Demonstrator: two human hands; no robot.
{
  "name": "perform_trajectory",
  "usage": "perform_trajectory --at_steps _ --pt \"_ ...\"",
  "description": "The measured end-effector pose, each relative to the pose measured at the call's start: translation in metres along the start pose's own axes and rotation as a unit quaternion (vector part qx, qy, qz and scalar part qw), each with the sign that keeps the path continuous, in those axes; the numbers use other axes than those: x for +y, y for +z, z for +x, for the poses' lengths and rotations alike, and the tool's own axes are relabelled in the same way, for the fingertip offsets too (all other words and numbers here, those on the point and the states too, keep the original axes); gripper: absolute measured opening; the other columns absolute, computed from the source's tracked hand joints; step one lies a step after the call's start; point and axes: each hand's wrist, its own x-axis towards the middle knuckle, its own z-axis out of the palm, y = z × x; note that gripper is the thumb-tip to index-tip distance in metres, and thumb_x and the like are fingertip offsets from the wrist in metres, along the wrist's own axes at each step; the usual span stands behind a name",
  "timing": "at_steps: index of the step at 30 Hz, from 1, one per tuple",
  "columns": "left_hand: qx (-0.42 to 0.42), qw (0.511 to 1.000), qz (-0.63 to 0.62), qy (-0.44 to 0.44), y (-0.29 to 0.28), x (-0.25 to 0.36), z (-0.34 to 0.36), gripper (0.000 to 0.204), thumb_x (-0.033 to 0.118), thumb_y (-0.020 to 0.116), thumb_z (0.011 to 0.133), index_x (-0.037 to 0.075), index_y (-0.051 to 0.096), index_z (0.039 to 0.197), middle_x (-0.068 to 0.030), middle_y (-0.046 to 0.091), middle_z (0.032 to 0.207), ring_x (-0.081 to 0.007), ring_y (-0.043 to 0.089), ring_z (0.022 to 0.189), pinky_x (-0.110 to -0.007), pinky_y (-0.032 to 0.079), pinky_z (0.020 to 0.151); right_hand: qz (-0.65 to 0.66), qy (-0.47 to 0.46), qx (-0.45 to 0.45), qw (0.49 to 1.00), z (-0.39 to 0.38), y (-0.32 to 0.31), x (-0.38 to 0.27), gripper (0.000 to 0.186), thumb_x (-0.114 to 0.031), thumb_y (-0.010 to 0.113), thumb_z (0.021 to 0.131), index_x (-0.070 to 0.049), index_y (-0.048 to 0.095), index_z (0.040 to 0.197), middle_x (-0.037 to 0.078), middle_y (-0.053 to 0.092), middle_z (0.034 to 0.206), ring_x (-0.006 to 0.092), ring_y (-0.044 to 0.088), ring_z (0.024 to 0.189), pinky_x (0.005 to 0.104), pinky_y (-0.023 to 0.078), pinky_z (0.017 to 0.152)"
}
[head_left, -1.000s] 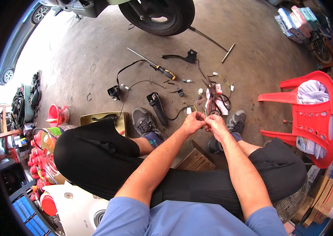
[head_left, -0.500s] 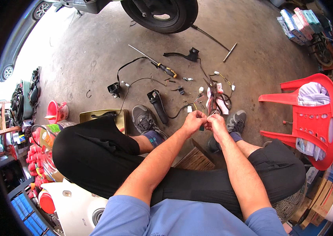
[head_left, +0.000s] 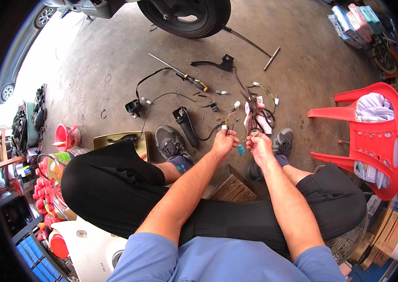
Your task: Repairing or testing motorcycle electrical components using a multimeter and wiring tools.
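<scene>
My left hand [head_left: 224, 142] is closed in a pinch, with a white plug [head_left: 224, 127] and thin coloured wires at its fingertips. Just to its right, my right hand [head_left: 259, 145] pinches thin wire by a small teal connector [head_left: 241, 149] that hangs between the hands. What exactly lies inside the fingers is too small to make out. Beyond the right hand, scissors [head_left: 252, 109] lie on a red-and-white packet [head_left: 263, 123] among black cable. A black handlebar grip [head_left: 187, 128] with a cable rests left of the hands.
A yellow-black screwdriver [head_left: 194, 82], a brake lever [head_left: 213, 64], a black switch housing [head_left: 133, 108] and a T-handle tool [head_left: 272, 58] lie on the floor. A wheel [head_left: 187, 19] stands ahead, a metal tray [head_left: 119, 141] left, a red chair [head_left: 373, 136] right.
My hands were together and have moved apart, the left one going left. The teal connector now shows plainly between them. The view has shifted slightly.
</scene>
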Motion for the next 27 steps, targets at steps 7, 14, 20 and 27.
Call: perform_trajectory --at_steps 7,14,20,27 --pt "0.107 0.955 0.252 0.112 0.001 0.020 -0.010 0.027 0.011 0.054 0.079 0.000 0.053 0.103 -0.0136 0.062 0.088 -0.0250 0.060 0.080 -0.037 0.047 0.076 -0.202 0.003 0.058 0.978 0.007 -0.014 -0.004 0.014 -0.003 0.050 0.083 -0.005 0.053 0.096 0.007 0.061 0.079 0.0138 0.057 0.061 0.0265 0.046 0.054" --pt "0.128 0.868 0.380 0.292 0.009 0.052 -0.026 0.031 0.016 0.066 0.077 0.006 0.054 0.104 -0.0135 0.055 0.094 -0.0304 0.056 0.090 -0.039 0.046 0.079 -0.297 -0.032 0.089 0.950 0.018 -0.016 0.005 0.019 0.000 0.050 0.079 0.000 0.053 0.098 0.012 0.062 0.083 0.0170 0.060 0.061 0.0292 0.047 0.048" --pt "0.095 0.835 0.453 0.296 0.018 0.050 -0.019 0.032 0.015 0.068 0.076 0.008 0.055 0.104 -0.0152 0.053 0.103 -0.0342 0.054 0.098 -0.042 0.046 0.083 -0.314 -0.229 0.128 0.913 0.043 -0.029 0.003 0.027 0.001 0.054 0.077 0.000 0.056 0.104 0.012 0.061 0.093 0.0179 0.061 0.064 0.0289 0.048 0.049" --pt "0.067 0.835 0.452 0.305 0.009 0.043 -0.015 0.029 0.013 0.066 0.076 0.008 0.056 0.103 -0.0146 0.056 0.100 -0.0336 0.055 0.097 -0.041 0.046 0.082 -0.187 -0.037 -0.013 0.982 0.021 0.006 -0.016 0.037 -0.001 0.049 0.084 0.004 0.051 0.120 0.011 0.063 0.101 0.0141 0.061 0.065 0.0238 0.044 0.050"
